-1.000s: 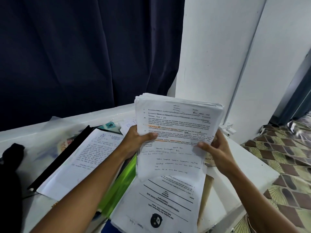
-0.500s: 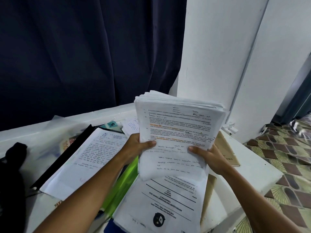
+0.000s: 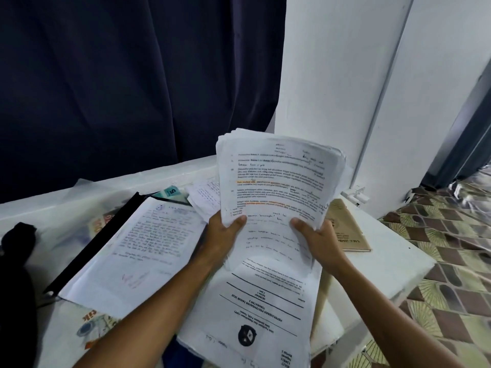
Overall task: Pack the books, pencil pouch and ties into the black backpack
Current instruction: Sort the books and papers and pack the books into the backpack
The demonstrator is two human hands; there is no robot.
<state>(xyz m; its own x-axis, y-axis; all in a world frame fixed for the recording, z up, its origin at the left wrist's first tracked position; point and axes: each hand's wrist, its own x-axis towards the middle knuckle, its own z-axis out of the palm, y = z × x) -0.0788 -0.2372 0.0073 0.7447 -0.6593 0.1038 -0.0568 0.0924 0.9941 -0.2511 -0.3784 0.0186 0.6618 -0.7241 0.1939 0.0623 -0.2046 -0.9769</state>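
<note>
A thick stack of printed papers (image 3: 279, 179) stands upright above the white table (image 3: 393, 264). My left hand (image 3: 223, 232) grips its lower left edge, thumb on the front sheet. My right hand (image 3: 318, 240) grips its lower right edge. Under the stack lies an exam booklet (image 3: 260, 309) with a black crest. A handwritten sheet on a black folder (image 3: 148, 243) lies to the left. A brown book (image 3: 345, 229) lies flat on the table to the right. A black fabric shape, perhaps the backpack (image 3: 16, 288), shows at the left edge.
A dark blue curtain (image 3: 132, 81) hangs behind the table. A white pillar (image 3: 332, 75) stands at the back right. Patterned floor (image 3: 451, 248) lies beyond the table's right edge. Loose notes (image 3: 204, 195) and a plastic sleeve lie near the back.
My right hand has slid from the stack's right side down to its lower right edge. The brown book on the right has come into view.
</note>
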